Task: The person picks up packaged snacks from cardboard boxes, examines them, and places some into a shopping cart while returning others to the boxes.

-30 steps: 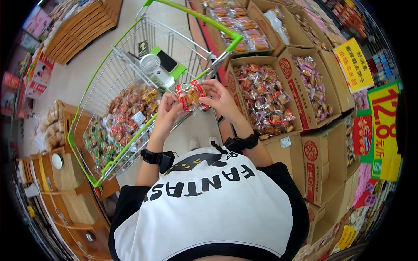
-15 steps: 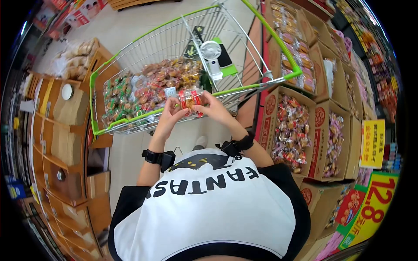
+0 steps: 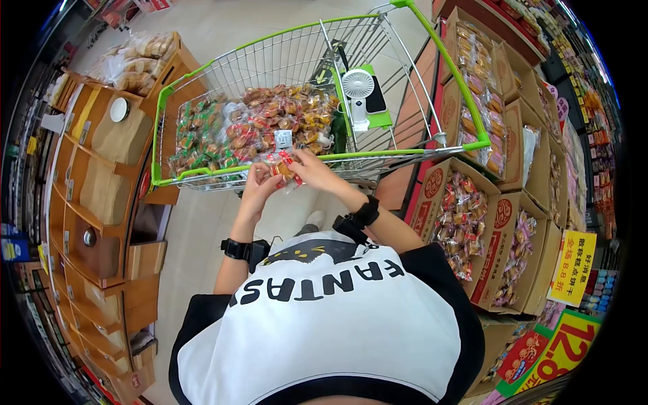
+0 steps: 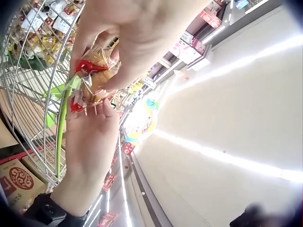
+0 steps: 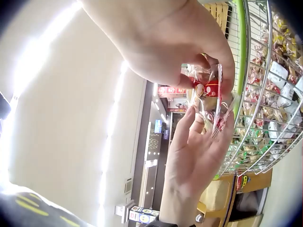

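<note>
A small wrapped pastry point(image 3: 282, 169) in clear plastic with red bands is held between both hands, in front of the shopping cart's near rim. My left hand point(image 3: 256, 190) pinches its left end with thumb and fingers. The right hand point(image 3: 314, 169) grips the other end, fingers on the crinkled wrapper. In the left wrist view, the golden-brown pastry point(image 4: 94, 85) shows through the film between the hands. From the right wrist, the red-banded wrapper point(image 5: 208, 90) appears with its loose clear edge sticking out near the left fingers.
The green-rimmed cart point(image 3: 229, 54) holds several bags of wrapped pastries point(image 3: 270, 111). A white handheld fan point(image 3: 358, 88) and a phone point(image 3: 375, 94) lie at its handle end. Cardboard boxes point(image 3: 482, 260) of packaged goods line the right; wooden shelving point(image 3: 101, 202) stands left.
The head view has turned, so the cart and boxes have shifted right and rotated. Both hands still hold the pastry, which has tilted and moved slightly left and down against the body.
</note>
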`<state>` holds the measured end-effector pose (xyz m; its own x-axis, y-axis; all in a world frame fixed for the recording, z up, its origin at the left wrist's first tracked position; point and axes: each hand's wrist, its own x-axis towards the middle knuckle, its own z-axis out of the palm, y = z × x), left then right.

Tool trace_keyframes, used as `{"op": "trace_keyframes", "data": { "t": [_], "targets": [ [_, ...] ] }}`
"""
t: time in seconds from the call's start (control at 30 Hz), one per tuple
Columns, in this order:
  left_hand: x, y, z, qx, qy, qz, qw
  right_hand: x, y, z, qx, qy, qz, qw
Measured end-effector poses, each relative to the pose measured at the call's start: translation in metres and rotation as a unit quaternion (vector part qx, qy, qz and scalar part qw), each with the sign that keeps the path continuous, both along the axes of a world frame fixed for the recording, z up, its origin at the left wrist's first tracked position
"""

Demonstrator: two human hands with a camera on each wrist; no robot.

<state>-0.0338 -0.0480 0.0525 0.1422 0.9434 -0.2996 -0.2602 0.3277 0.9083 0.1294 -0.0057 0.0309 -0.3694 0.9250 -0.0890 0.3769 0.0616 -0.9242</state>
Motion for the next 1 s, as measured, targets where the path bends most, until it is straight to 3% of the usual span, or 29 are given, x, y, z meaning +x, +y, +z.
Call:
{"op": "trace_keyframes", "data": {
  "t": [0.03, 0.1, 0.3, 0.37, 0.43, 0.5, 0.57, 0.6, 0.7, 0.73, 1.0],
  "targets": [
    [-0.001, 0.002, 0.0, 0.0, 0.0, 0.004, 1.0, -0.005, 0.006, -0.004, 0.0, 0.0, 0.004, 1.0],
    [-0.002, 0.009, -0.001, -0.011, -0.009, 0.073, 0.997, -0.018, 0.016, -0.004, -0.032, 0.109, -0.032, 0.993],
    [-0.023, 0.05, -0.003, 0.027, -0.034, 0.162, 0.986, -0.049, 0.058, 0.012, -0.077, 0.117, -0.052, 0.989],
    [-0.039, 0.07, -0.002, 0.055, -0.049, 0.166, 0.983, -0.059, 0.074, 0.015, -0.045, 0.283, -0.045, 0.957],
    [-0.048, 0.085, 0.003, 0.065, -0.017, 0.192, 0.979, -0.062, 0.081, 0.017, 0.018, 0.262, -0.019, 0.965],
    [-0.059, 0.088, 0.002, 0.074, 0.016, 0.214, 0.974, -0.051, 0.073, 0.03, 0.132, 0.038, -0.044, 0.99],
    [-0.068, 0.086, -0.01, 0.057, 0.091, 0.188, 0.976, -0.045, 0.075, 0.002, 0.169, 0.049, -0.045, 0.983],
    [-0.063, 0.078, -0.006, 0.045, 0.13, 0.195, 0.971, -0.039, 0.07, -0.007, 0.12, 0.068, -0.038, 0.99],
    [-0.06, 0.06, -0.01, 0.044, 0.048, 0.142, 0.988, -0.018, 0.052, -0.018, 0.023, 0.124, -0.034, 0.991],
    [-0.055, 0.053, -0.011, 0.034, 0.065, 0.165, 0.984, -0.012, 0.045, -0.018, -0.022, 0.162, -0.035, 0.986],
    [-0.033, 0.024, -0.007, 0.036, 0.078, 0.081, 0.993, 0.032, 0.003, -0.003, 0.017, 0.125, -0.042, 0.991]
  ]
}}
